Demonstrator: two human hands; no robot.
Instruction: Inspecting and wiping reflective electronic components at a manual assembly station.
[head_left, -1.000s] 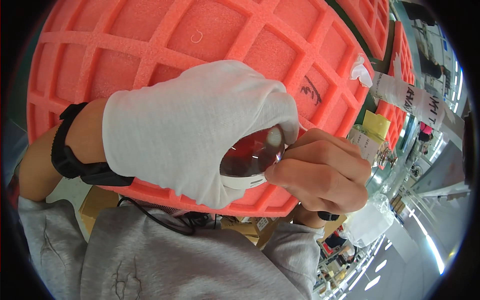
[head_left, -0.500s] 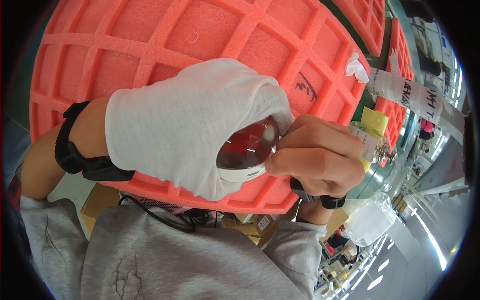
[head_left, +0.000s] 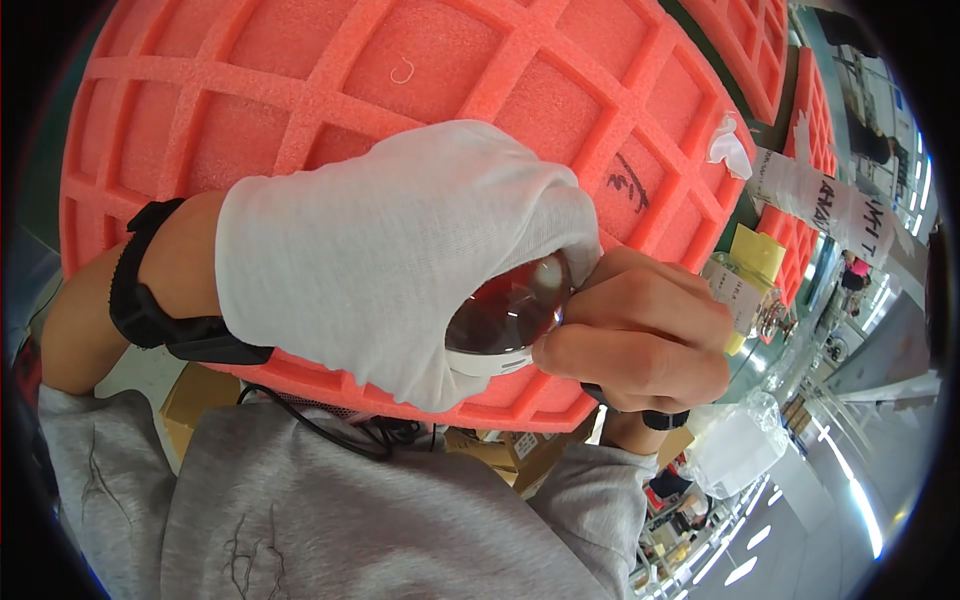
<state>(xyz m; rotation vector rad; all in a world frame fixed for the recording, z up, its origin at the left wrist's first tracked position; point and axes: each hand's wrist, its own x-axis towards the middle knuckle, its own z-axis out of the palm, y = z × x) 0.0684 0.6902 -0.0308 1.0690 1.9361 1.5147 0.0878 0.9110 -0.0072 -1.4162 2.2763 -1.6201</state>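
A dome camera (head_left: 505,320), with a glossy dark cover and a slotted white rim, sits tilted in my left hand (head_left: 400,260). That hand wears a white glove, and its fingers wrap round the far side of the dome. My bare right hand (head_left: 645,325) is closed, its curled fingertips pressed against the dome's right edge. Whatever lies between those fingertips is hidden. Both hands are above a large red foam tray (head_left: 250,45) divided into square pockets.
More red foam trays (head_left: 735,40) lie at the far right. Beside my right hand are a yellow block with a white label (head_left: 735,290) and a taped grey bar (head_left: 825,200). A scrap of white paper (head_left: 730,147) lies on the tray's corner. Cardboard boxes (head_left: 195,405) and a black cable (head_left: 320,432) are below.
Both hands and the dome camera have shifted slightly to the right and down in the picture. The grip of each hand looks the same.
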